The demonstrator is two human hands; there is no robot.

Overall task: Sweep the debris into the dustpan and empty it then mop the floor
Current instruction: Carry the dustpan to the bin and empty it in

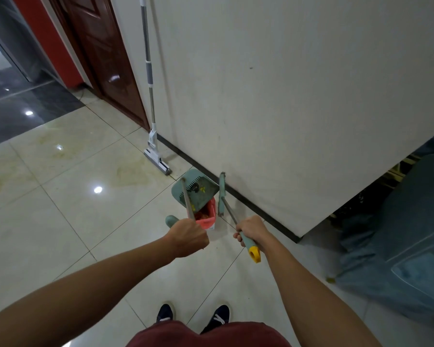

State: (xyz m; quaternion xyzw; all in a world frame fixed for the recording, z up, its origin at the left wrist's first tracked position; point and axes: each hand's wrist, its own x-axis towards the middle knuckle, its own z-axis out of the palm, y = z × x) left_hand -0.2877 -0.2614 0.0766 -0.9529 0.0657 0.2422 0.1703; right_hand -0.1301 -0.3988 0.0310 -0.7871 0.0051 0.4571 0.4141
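My left hand (189,236) grips the long handle of a green dustpan (195,190), which is tipped up over a small red bin (207,219). Dark and yellow bits of debris lie inside the pan. My right hand (250,230) grips the green and yellow handle of a broom (221,194), whose green head stands on the floor close to the wall, just right of the bin. A white sponge mop (158,160) leans against the wall corner farther back, its head on the tiles.
A white wall (286,96) with a dark skirting runs ahead and to the right. A dark wooden door (105,58) stands at the back left. Glossy pale tiles (60,184) with yellowish stains spread left. A blue-draped object (398,246) fills the right side.
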